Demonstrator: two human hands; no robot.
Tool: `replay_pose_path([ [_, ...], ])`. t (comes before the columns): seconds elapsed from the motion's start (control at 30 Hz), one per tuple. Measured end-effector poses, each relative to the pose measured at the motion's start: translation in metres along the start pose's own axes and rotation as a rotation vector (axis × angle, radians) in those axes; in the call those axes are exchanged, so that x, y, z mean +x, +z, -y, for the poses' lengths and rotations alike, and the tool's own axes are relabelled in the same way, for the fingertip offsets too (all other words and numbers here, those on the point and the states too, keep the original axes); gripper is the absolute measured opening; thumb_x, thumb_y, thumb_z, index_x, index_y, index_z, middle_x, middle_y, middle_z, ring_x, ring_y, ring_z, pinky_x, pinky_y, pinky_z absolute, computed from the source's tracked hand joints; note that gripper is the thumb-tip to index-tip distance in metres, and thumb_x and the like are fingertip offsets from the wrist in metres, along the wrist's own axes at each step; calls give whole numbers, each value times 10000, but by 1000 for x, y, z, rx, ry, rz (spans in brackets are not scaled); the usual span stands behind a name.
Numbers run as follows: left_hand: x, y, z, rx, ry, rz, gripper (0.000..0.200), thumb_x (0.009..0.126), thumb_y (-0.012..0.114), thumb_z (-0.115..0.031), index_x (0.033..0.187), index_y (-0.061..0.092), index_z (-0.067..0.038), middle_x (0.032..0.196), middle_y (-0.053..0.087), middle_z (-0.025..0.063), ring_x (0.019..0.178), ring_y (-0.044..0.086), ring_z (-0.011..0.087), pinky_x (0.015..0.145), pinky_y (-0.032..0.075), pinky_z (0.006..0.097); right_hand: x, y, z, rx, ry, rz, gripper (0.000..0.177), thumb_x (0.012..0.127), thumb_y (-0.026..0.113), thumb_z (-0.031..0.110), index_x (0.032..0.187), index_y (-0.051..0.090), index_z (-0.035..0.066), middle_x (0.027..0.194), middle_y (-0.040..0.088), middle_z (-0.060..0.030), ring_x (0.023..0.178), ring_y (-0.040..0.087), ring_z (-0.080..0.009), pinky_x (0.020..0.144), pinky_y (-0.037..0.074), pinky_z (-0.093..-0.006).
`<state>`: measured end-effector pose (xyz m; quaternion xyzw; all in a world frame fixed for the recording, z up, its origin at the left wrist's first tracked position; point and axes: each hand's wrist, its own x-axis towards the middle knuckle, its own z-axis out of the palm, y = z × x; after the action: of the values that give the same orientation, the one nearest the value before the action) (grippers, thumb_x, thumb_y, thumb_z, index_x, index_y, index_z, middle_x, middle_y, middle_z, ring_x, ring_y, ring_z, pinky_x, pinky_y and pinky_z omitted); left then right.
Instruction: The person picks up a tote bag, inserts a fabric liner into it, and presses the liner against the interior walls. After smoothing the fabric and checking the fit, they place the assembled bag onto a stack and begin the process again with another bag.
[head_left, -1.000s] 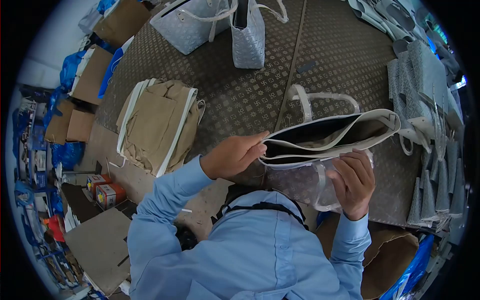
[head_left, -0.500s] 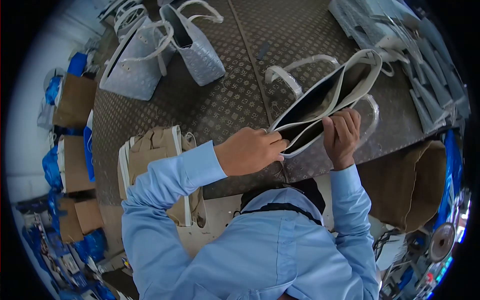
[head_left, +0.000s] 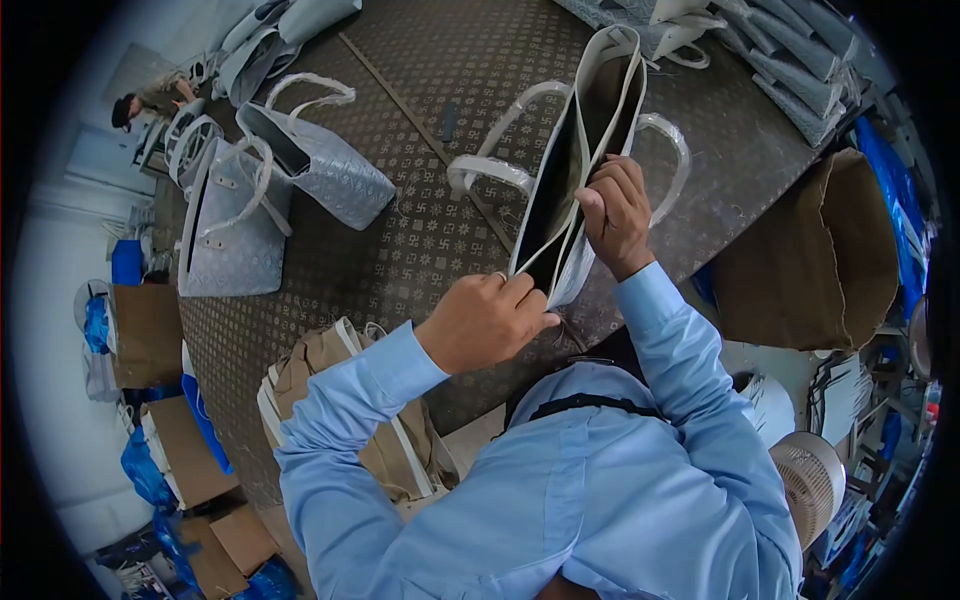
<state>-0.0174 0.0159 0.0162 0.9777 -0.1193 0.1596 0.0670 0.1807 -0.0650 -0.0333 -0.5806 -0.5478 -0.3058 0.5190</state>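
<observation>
An open white-edged handbag (head_left: 566, 262) with a dark interior and a middle divider lies on the patterned table, its plastic-wrapped handles spread to both sides. My left hand (head_left: 487, 320) is closed on the bag's near end, fingers pinching the rim. My right hand (head_left: 618, 212) grips the right-hand rim with curled fingers, the thumb on top. Two silvery embossed bags, one standing (head_left: 238, 235) and one leaning (head_left: 335, 175), are at the left of the table. Folded beige bag pieces (head_left: 390, 455) lie beside my left forearm.
The patterned table (head_left: 430, 230) has grey flat pieces (head_left: 790, 75) stacked at its far right. A large brown carton (head_left: 800, 260) stands right of it, a fan (head_left: 808, 480) lower right. Cartons (head_left: 150, 335) line the left. Another person (head_left: 160, 98) is at the far upper left.
The view has turned, so the table and things on it appear shifted. The bag now points more steeply away from me, with both hands still on its rim.
</observation>
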Motion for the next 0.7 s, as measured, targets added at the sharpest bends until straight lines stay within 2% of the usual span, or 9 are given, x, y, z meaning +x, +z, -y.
replay_pose_path([
  [0.13, 2, 12, -1, 54, 41, -50, 293, 859, 625, -296, 689, 498, -94, 634, 471, 36, 482, 522, 180, 430, 435, 283, -5, -5, 0, 50, 60, 28, 185, 805, 654, 98, 683, 538, 22, 683, 512, -105, 722, 529, -295, 802, 478, -417],
  [0.23, 0, 7, 3, 11, 98, -46, 305, 861, 623, -325, 702, 510, -90, 630, 470, 37, 481, 513, 173, 429, 433, 275, 2, -19, -5, 204, 192, -65, 124, 830, 614, 99, 768, 556, 9, 836, 586, -135, 836, 575, -290, 854, 467, -416],
  [0.33, -9, -3, 5, 18, 59, -43, 308, 867, 613, -327, 708, 517, -81, 647, 471, 44, 495, 512, 178, 438, 441, 276, 3, -47, -34, 117, 271, 9, 110, 839, 600, 116, 839, 571, 9, 944, 593, -153, 919, 567, -302, 847, 457, -397],
  [0.47, -29, -28, 1, 77, -109, 75, 222, 851, 636, -270, 818, 592, -55, 781, 562, 60, 677, 595, 225, 601, 509, 307, 20, -61, -71, -168, 325, 61, 179, 835, 645, 196, 844, 606, 22, 1003, 589, -144, 952, 552, -313, 822, 451, -374],
  [0.5, -33, -36, 2, 106, -168, 93, 201, 844, 648, -241, 878, 621, -45, 849, 600, 67, 758, 622, 250, 670, 525, 325, 33, -69, -80, -308, 153, 80, 243, 846, 654, 255, 882, 605, 20, 891, 616, -143, 839, 589, -292, 754, 475, -361],
  [0.53, -36, -43, 3, 120, -172, 91, 201, 844, 648, -241, 878, 621, -45, 849, 600, 67, 758, 622, 250, 670, 525, 325, 37, -70, -87, -298, 146, 71, 243, 846, 654, 255, 882, 605, 20, 891, 616, -143, 839, 589, -292, 754, 475, -361],
  [0.6, -39, -56, 3, 95, -415, 96, 223, 832, 664, -183, 993, 650, -29, 953, 646, 83, 876, 630, 290, 756, 522, 365, 35, -74, -88, 336, 743, 585, 239, 879, 629, 245, 938, 594, 15, 717, 592, -138, 634, 557, -272, 550, 463, -316],
  [0.67, -32, -74, -7, 106, -520, 125, 218, 837, 656, -158, 1004, 653, -19, 962, 652, 107, 892, 629, 304, 769, 516, 375, 28, -74, -71, 363, 575, 762, 249, 890, 622, 250, 924, 557, 12, 614, 507, -174, 522, 479, -282, 523, 425, -344],
  [0.7, -20, -81, -11, 103, -609, 153, 214, 841, 649, -133, 1016, 657, -9, 971, 658, 130, 907, 628, 318, 782, 511, 386, 23, -75, -65, 430, 622, 808, 252, 891, 621, 253, 895, 551, 10, 626, 491, -188, 524, 474, -279, 517, 412, -356],
])
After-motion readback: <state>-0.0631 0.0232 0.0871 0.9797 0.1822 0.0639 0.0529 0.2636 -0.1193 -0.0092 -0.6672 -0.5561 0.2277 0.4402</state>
